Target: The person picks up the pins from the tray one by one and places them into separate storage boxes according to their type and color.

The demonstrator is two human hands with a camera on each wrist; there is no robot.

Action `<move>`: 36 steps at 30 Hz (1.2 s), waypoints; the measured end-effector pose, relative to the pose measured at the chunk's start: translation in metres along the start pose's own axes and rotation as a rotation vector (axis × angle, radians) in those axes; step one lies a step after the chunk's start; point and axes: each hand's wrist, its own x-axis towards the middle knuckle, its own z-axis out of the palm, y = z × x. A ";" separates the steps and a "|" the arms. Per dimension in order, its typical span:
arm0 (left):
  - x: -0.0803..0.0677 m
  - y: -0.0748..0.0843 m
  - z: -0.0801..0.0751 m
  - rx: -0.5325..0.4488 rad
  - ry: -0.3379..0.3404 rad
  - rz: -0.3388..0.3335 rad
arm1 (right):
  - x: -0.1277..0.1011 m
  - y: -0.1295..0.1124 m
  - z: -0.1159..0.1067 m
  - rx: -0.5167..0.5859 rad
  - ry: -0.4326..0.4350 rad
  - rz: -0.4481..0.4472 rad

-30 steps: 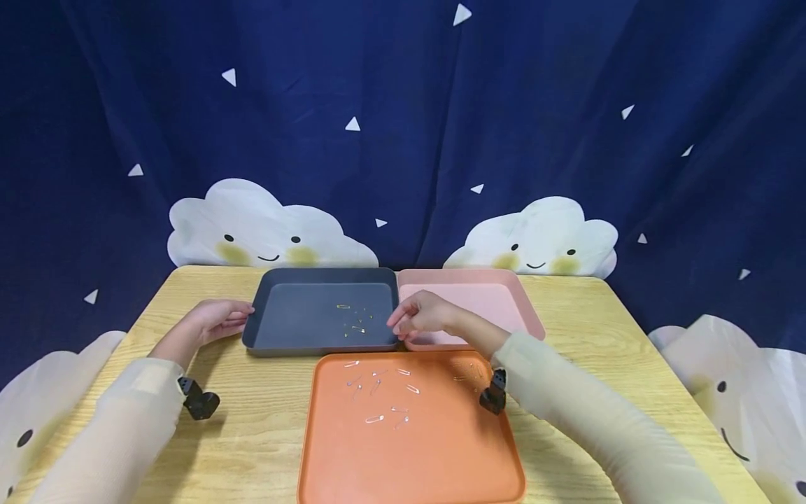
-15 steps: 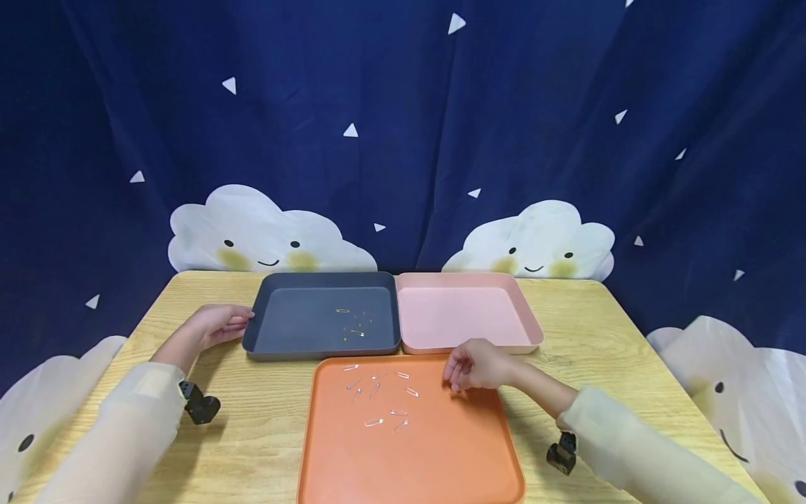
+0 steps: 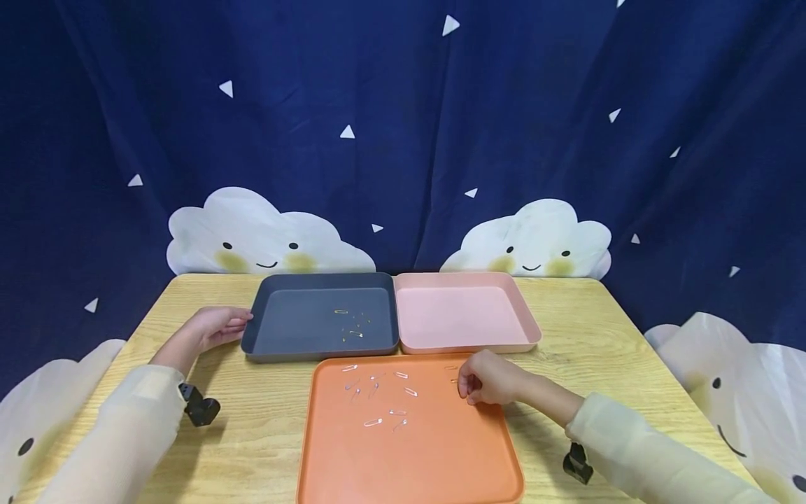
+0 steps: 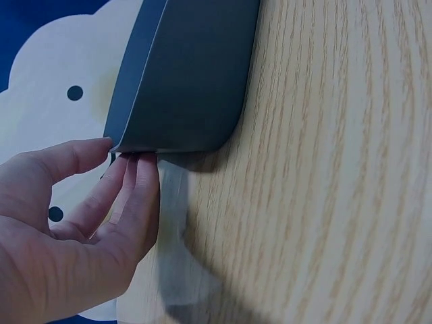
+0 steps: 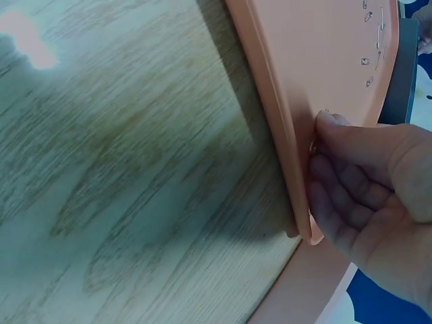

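So, head view first: the left hand [image 3: 220, 327] is at the left edge of the dark tray [image 3: 296, 315], which has some small gold pins [image 3: 341, 311] lying in it, pink tray [image 3: 462, 308] right beside it. The right hand [image 3: 494, 379] is down at the far right part of the orange tray [image 3: 409, 462], next to a few more gold bits [image 3: 450, 367], with silver safety pins [image 3: 373, 422] scattered to its left. Left wrist cam: thumb and fingers pinch the dark tray's rim. Right wrist cam: curled fingers, thumb near something gold, but can't tell if it's actually pinched.
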 end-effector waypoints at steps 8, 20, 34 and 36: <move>-0.001 0.000 0.000 0.005 0.012 0.007 | -0.001 -0.005 -0.001 -0.069 -0.033 -0.067; -0.003 0.000 0.001 -0.003 0.013 -0.006 | 0.004 -0.008 -0.005 0.403 -0.176 0.135; -0.002 0.001 0.001 0.009 0.001 0.001 | 0.019 -0.009 -0.004 0.787 -0.277 0.379; -0.003 0.001 0.001 0.005 -0.003 0.002 | 0.023 -0.011 -0.005 0.816 -0.285 0.411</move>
